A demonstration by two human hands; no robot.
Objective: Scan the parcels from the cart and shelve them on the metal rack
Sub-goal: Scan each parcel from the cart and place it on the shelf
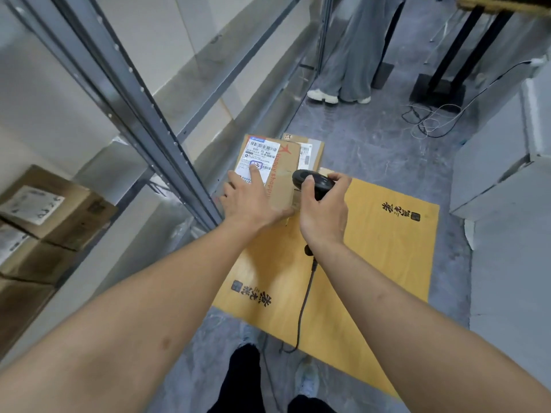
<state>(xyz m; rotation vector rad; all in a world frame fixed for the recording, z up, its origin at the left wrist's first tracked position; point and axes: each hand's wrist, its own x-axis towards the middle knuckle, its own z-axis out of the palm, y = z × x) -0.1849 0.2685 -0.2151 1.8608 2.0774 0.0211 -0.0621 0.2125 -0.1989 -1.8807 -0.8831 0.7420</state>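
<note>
— Where's the parcel now?

— The brown parcel (268,171) sits on the cart's yellow deck (372,248), far corner, just beside the metal rack (143,93). The left hand (253,198) rests on it, fingers (255,173) spread fairly straight, one touching the shipping label (260,156).

— And the scanner?

— The right hand (325,210) grips the black scanner (310,180), fingers curled tight round its handle, head turned toward the label.

— Any advice?

— I'd slide that fingertip off the barcode, keep the box pinned flat, and aim squarely at the top stripes.
</note>
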